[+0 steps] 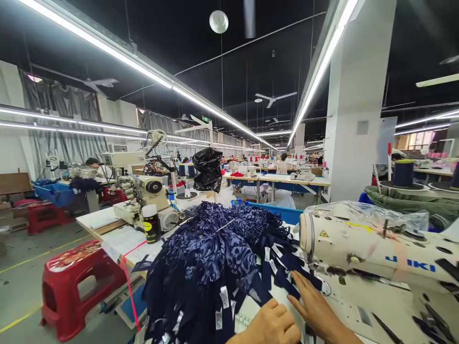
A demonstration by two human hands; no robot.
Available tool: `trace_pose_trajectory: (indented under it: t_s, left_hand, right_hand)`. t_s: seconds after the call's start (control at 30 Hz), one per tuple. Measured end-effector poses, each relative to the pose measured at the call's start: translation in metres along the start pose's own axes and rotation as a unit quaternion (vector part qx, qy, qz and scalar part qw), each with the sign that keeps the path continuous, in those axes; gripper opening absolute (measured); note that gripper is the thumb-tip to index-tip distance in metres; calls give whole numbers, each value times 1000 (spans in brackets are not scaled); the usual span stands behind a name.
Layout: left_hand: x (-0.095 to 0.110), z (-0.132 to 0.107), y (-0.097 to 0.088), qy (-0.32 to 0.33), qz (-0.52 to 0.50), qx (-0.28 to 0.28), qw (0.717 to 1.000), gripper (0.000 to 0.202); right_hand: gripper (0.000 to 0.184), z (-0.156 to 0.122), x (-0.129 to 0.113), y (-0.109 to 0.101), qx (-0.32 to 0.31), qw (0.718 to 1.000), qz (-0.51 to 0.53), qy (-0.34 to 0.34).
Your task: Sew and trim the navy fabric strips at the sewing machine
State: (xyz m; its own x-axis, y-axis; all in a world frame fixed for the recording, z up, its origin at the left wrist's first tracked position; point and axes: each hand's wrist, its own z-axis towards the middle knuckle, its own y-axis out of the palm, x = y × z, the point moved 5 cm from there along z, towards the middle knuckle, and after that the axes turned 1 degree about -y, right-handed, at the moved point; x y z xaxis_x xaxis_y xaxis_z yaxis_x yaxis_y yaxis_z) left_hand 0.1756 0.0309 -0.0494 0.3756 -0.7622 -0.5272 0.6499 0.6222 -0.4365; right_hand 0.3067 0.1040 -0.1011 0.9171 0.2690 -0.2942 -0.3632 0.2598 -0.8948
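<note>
A heap of navy patterned garment pieces with dark fabric strips and small white labels lies before me. At its near right edge my left hand is closed, fingers curled around the end of a navy fabric strip. Beside it, my right hand lies with fingers stretched out, the fingertips at more labelled navy strips next to the sewing machine. Whether the right fingertips press on a strip is hard to see. Partly under the heap, a white sheet with ruler markings shows.
Scissors lie on the machine bed at right. A black and yellow can stands at the table's left, near another sewing machine. A red stool is on the floor at left. Other people sit at machines farther back.
</note>
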Motion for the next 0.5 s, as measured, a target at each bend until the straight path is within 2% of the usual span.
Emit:
trace_pose_trajectory:
  t_s: [0.13, 0.23, 0.3, 0.37, 0.5]
  left_hand:
    - [-1, 1, -9, -30, 5, 13, 999, 38]
    - [-5, -2, -17, -67, -11, 52, 996, 40]
    - [-10, -7, -16, -100, -29, 63, 993, 41]
    - [-15, -16, -6, -144, -59, 36, 987, 43]
    - [-20, -31, 24, -203, -165, -68, 963, 50]
  right_hand:
    - [55, 38, -6, 7, 21, 990, -138, 35]
    - [54, 58, -4, 13, 28, 982, -174, 71]
    - [53, 64, -2, 17, 29, 978, -183, 94]
    - [51, 65, 0, 21, 26, 975, -190, 114]
    - [47, 62, -9, 33, 19, 974, -194, 119]
